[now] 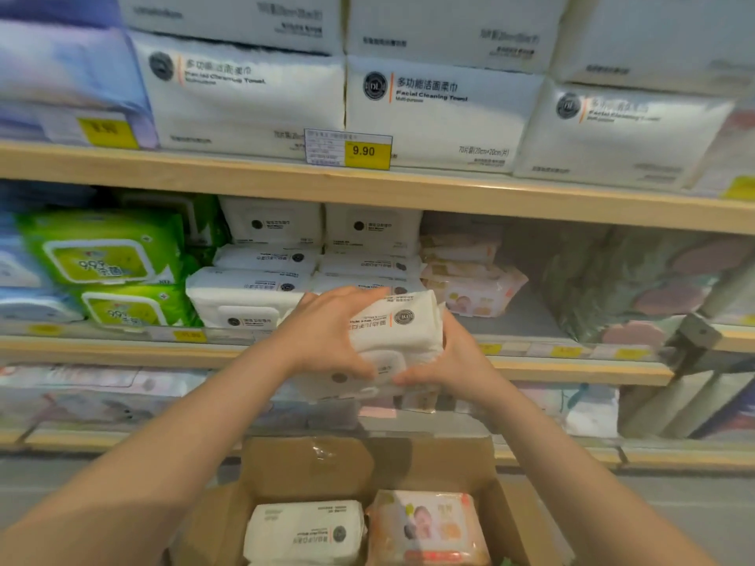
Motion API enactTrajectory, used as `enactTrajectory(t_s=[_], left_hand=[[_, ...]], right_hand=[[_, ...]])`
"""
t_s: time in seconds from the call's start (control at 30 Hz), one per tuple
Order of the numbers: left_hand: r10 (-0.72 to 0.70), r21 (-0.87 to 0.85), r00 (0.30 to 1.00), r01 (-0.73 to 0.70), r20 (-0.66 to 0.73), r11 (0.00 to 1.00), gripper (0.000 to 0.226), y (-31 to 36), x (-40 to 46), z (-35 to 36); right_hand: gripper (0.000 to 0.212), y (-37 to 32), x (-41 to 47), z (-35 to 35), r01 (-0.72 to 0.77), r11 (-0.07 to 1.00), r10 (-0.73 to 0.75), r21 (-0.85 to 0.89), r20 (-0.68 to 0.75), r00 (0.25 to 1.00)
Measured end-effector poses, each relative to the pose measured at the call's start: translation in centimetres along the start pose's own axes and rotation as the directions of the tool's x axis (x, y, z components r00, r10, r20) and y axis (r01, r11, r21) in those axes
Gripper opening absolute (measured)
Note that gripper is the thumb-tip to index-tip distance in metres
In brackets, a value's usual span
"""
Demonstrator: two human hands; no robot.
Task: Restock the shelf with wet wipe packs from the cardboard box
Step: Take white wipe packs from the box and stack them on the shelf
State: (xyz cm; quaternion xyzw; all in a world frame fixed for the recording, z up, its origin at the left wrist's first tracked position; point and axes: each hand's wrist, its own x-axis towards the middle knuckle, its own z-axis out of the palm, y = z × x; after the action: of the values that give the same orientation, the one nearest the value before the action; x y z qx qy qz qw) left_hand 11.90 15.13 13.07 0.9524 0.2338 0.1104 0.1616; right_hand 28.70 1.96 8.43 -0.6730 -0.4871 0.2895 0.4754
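Both hands clasp a white wet wipe pack [394, 332] at the front edge of the middle shelf [122, 350]. My left hand [327, 332] covers its left side and top. My right hand [453, 361] grips its right side and lower edge. The pack hangs in front of stacked white wet wipe packs [249, 292] on that shelf. Below, an open cardboard box [310, 463] holds another white pack [306, 531] and a pink baby wipe pack [429, 524].
Green wipe packs [102, 251] stand left of the white stack, pink packs [470, 279] to its right, with a bare stretch of shelf beyond them. Large white facial towel packs [437, 112] fill the upper shelf, with a 9.90 price tag [349, 149].
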Motion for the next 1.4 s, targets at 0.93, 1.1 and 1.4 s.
enactTrajectory(t_s=[0.93,1.1,1.4], left_hand=[[-0.515,-0.506,0.751,0.280,-0.414,0.816,0.057,-21.0,-0.2,-1.0],[-0.399,-0.133,0.736,0.394,-0.546,0.909,0.086,-20.1,-2.7,2.9],[-0.241,0.187,0.806,0.394,-0.541,0.900,0.074,-21.8,-3.7,5.6]], right_hand=[[0.067,-4.6,17.0,12.7,-0.006,0.984,-0.028,-0.178,-0.188,0.982],[0.069,-5.4,16.8,13.5,-0.002,0.717,-0.217,-0.697,-0.226,0.950],[0.075,-4.9,18.8,15.9,0.180,0.533,-0.535,-0.827,-0.165,0.829]])
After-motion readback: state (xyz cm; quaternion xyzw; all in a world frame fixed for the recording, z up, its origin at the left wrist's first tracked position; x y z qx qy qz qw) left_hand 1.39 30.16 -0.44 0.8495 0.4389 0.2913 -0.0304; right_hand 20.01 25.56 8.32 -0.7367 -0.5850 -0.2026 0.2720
